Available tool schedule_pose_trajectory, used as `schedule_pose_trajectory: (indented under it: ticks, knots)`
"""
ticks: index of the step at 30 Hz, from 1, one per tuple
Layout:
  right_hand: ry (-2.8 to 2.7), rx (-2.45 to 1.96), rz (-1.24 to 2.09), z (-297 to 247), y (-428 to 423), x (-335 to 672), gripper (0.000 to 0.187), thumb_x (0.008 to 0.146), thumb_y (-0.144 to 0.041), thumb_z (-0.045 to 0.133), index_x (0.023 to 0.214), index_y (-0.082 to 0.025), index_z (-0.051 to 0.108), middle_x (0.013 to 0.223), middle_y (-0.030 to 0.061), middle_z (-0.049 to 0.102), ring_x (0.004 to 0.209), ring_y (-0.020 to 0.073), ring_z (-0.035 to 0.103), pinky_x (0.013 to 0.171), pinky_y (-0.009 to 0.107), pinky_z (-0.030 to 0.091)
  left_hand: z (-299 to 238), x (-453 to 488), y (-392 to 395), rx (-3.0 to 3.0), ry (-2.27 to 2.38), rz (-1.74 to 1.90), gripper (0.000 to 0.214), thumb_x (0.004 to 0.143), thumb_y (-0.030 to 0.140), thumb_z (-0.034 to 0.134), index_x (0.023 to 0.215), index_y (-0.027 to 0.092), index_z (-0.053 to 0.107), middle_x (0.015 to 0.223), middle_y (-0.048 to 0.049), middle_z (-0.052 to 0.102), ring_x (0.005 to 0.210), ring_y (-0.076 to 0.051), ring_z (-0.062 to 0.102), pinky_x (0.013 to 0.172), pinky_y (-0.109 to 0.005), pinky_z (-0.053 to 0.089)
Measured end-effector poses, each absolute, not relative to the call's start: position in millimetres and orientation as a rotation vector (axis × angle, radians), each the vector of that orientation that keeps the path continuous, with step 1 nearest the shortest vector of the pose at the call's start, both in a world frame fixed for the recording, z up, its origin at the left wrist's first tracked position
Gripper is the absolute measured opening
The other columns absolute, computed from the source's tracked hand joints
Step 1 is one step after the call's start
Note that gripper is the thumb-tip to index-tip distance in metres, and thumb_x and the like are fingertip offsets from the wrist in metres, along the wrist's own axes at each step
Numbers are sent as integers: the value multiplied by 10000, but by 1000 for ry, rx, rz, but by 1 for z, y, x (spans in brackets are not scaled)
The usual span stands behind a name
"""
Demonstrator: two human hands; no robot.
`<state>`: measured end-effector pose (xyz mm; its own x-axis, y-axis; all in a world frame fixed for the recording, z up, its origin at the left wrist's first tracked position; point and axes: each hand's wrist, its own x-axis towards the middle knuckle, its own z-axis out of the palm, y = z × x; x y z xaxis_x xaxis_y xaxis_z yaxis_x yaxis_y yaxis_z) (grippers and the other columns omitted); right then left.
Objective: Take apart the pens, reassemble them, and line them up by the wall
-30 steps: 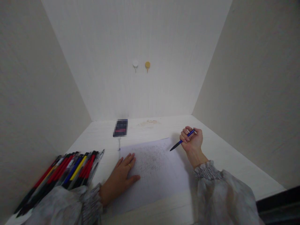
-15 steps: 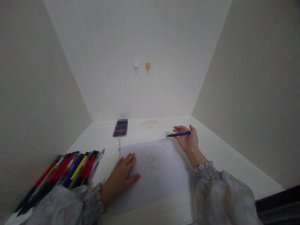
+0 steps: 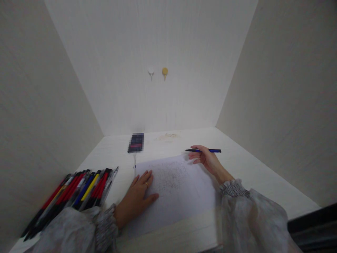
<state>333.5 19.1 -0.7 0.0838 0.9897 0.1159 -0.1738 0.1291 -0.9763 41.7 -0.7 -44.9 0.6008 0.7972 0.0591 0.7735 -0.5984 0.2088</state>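
Note:
A sheet of white paper lies on the table, its upper half covered in small dark marks. My left hand rests flat on the sheet's left side, fingers spread, with a ring on one finger. Above the sheet's far right corner, my right hand grips a blue and black pen. The pen is nearly level, its dark tip pointing left and its blue end sticking out to the right past the hand. Whether the tip touches anything I cannot tell.
Several pens in red, blue, yellow and black lie in a row at the left. A blurred-out phone with a white cable is beyond the paper. White walls enclose the table; a white hook and a yellow hook hang at the back.
My right hand has turned over, palm now downward, and the pen has swung round between its fingers so its blue end sticks out to the right. My left hand stays on the paper.

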Motion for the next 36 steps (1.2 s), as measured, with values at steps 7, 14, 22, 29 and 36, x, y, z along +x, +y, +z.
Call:
schedule_pose_trajectory:
  ticks: [7,14,22,29,36]
  knots:
    - [-1177,-1244,924,-24,25,336,248,678,-368,519,553,-178,420,324,-82,373,280,59,376,299,165,251,-48,41,0,2662,1300,237,662,753,522,334,1250,88,284,1335,-125,240,1222,-239,197,986,-433,180]
    - [-1317,-1360,827,-41,28,330,274,721,-396,429,546,-189,389,303,-87,340,255,62,330,288,177,210,-46,41,-2,2661,1307,252,642,754,519,334,1254,120,286,1336,-115,243,1222,-233,199,987,-418,180]
    - [-1460,-1415,717,-35,23,327,245,741,-350,408,555,-191,397,330,-79,366,300,66,346,336,185,251,-39,44,-5,2670,1311,239,633,761,508,330,1251,109,291,1333,-116,250,1224,-223,198,991,-404,171]
    - [-1515,-1457,655,-31,23,326,230,730,-310,410,535,-197,365,328,-83,358,307,66,332,353,193,232,-39,45,-5,2679,1311,243,643,763,516,322,1248,96,294,1329,-122,258,1222,-224,203,991,-408,172]
    - [-1521,-1482,639,-30,23,325,232,727,-300,393,523,-200,343,328,-82,344,306,66,323,350,198,215,-43,43,-2,2666,1295,240,640,758,523,323,1250,115,294,1332,-118,251,1222,-237,198,986,-423,177]
